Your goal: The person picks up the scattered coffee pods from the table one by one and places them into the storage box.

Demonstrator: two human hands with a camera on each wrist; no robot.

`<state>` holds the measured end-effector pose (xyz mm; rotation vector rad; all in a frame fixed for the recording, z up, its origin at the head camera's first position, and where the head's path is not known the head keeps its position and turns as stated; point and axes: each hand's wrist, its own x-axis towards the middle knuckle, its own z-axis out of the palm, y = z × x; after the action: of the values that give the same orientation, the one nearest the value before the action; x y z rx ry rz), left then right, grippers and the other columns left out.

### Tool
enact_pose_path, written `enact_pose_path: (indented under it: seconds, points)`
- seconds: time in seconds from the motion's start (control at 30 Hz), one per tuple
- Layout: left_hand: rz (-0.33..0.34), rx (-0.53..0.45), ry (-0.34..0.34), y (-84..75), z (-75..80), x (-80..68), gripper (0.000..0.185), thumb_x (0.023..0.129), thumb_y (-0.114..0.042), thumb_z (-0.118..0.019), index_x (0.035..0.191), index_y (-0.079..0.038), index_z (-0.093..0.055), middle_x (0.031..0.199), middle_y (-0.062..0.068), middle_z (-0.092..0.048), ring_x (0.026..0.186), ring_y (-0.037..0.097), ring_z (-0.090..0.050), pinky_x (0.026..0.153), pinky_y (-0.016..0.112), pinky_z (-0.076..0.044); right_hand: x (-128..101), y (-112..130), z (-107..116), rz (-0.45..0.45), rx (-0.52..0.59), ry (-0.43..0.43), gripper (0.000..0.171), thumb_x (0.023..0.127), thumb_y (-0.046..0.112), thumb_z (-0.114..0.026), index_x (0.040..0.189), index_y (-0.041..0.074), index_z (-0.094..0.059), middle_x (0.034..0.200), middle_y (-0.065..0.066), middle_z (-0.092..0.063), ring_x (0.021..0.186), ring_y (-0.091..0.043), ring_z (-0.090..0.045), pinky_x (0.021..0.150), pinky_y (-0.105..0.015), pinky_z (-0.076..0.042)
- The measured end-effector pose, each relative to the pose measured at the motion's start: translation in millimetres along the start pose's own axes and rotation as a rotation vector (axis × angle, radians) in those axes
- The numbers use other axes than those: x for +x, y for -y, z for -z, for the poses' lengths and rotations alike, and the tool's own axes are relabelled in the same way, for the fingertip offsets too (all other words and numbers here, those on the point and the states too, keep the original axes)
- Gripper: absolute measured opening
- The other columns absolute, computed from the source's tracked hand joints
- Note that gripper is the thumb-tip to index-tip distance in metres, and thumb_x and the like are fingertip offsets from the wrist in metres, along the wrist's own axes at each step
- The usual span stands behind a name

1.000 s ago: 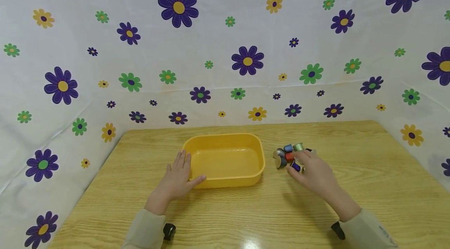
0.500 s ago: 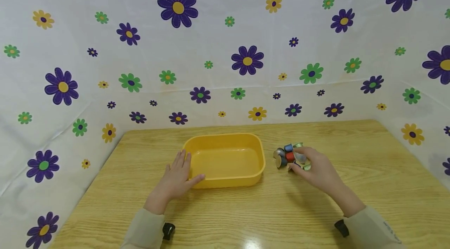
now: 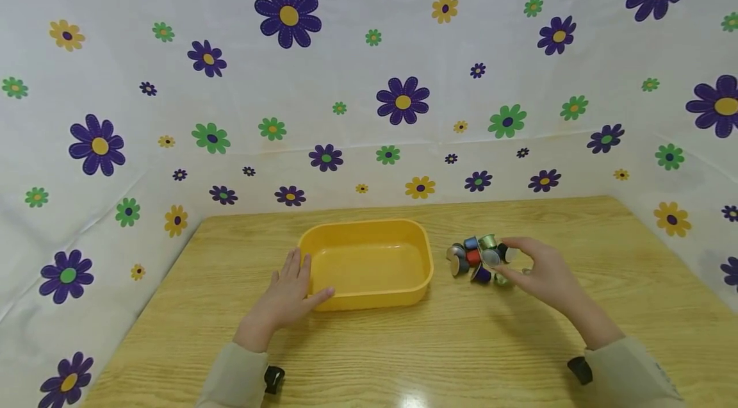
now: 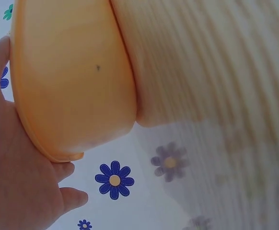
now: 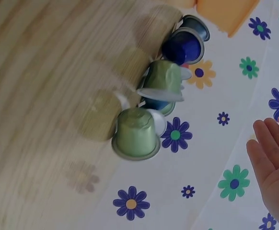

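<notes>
My left hand (image 3: pixel 282 299) lies against the left end of a yellow plastic tub (image 3: pixel 369 300), fingers straight over its rim and thumb along the front side. In the left wrist view the tub's outer wall (image 4: pixel 77 81) fills much of the frame. Right of the tub lies a heap of coffee capsules: a red one (image 3: pixel 473 258), a blue one (image 3: pixel 470 243), a dark purple one (image 3: pixel 482 275) and several others. My right hand (image 3: pixel 550 280) hovers at the heap's right side, thumb and index finger spread apart. The right wrist view shows a green capsule (image 5: pixel 135 134) apart from its fingers.
A wood-patterned table (image 3: pixel 357 357) carries everything. White cloth (image 3: pixel 346 68) printed with flowers stands behind and along both sides. Black straps (image 3: pixel 580 369) sit at both wrists, below pale sleeves (image 3: pixel 628 369).
My right hand has drawn back to the right from over the capsules, so more of the heap shows. The left hand keeps its place on the tub.
</notes>
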<state>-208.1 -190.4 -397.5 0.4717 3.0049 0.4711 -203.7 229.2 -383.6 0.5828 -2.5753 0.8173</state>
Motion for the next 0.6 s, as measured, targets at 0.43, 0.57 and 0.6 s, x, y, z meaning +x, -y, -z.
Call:
enact_pose_path:
  seconds: [0.43, 0.57, 0.6]
  points:
    - [0.009, -0.005, 0.024, 0.0, -2.0, 1.6, 0.093, 0.084, -0.062, -0.036, 0.138, 0.009, -0.011, 0.143, 0.027, 0.003, 0.13, 0.038, 0.003, 0.099, 0.057, -0.008, -15.8, -17.0, 19.3, -0.031, -0.068, 0.032, 0.044, 0.074, 0.013, -0.071, 0.11, -0.009, -0.055, 0.106, -0.024, -0.057, 0.097, -0.041, -0.052, 0.077, -0.052, -0.043]
    - [0.011, 0.007, 0.021, 1.1, -2.7, 2.7, 0.094, 0.083, -0.064, -0.035, 0.138, 0.009, -0.012, 0.143, 0.027, 0.003, 0.13, 0.038, 0.003, 0.099, 0.057, -0.008, -18.9, -21.9, 23.7, -0.046, -0.088, 0.056, 0.045, 0.075, 0.013, -0.071, 0.11, -0.008, -0.055, 0.108, -0.025, -0.056, 0.098, -0.041, -0.052, 0.077, -0.052, -0.042]
    - [0.011, 0.012, 0.021, 1.5, -3.0, 3.0, 0.094, 0.083, -0.064, -0.035, 0.138, 0.009, -0.011, 0.143, 0.027, 0.003, 0.13, 0.038, 0.003, 0.099, 0.057, -0.008, -19.5, -22.8, 24.8, -0.052, -0.087, 0.066, 0.045, 0.075, 0.014, -0.07, 0.111, -0.008, -0.055, 0.109, -0.025, -0.056, 0.098, -0.042, -0.051, 0.078, -0.052, -0.042]
